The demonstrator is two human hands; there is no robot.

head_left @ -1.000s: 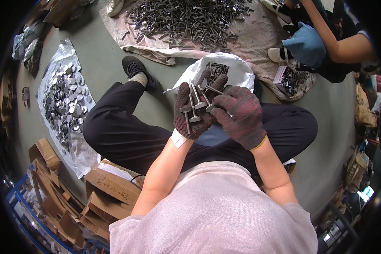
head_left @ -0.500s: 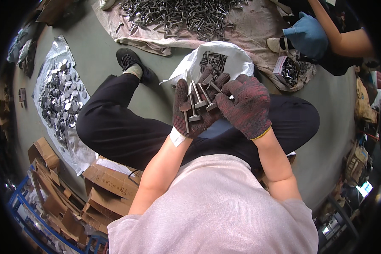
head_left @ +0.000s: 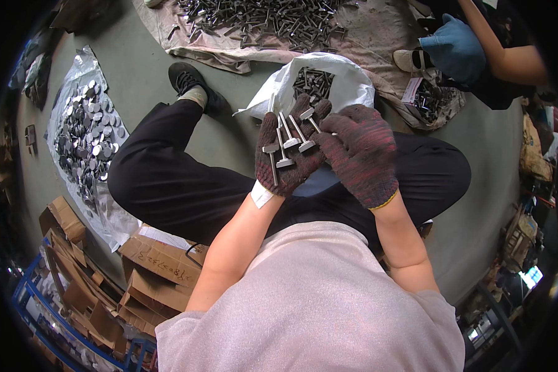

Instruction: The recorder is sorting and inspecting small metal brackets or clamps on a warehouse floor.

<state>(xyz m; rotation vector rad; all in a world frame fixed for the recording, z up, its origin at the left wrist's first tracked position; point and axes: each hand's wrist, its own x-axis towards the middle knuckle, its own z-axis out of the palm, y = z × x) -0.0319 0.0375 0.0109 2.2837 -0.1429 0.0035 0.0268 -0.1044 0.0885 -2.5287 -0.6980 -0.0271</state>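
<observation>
In the head view, a seated person works with two gloved hands above the lap. The left hand [head_left: 299,168] is spread palm-up and slightly cupped, carrying at least five metal T-headed bolts [head_left: 284,162]: four lie across the palm and fingers, while the fifth slants near its fingertips. The right hand [head_left: 363,155] is mostly curled, its thumb and fingertips pinching the shank of that fifth one. Just beyond the hands stands one open white bag [head_left: 347,62] with many more bolts inside, too crowded to count. Behind it, one pale cloth [head_left: 217,61] on the floor [head_left: 139,80] bears a large heap of similar pieces, likewise uncountable, and one smaller pile [head_left: 433,102] lies near its right edge. To the left, one plastic sheet [head_left: 115,220] holds dozens of round silvery discs [head_left: 93,133]. One co-worker's bare arm [head_left: 518,62] shows at upper right, beside one blue cloth [head_left: 456,49]. Several cardboard pieces [head_left: 161,263], overlapping, sit at lower left.
</observation>
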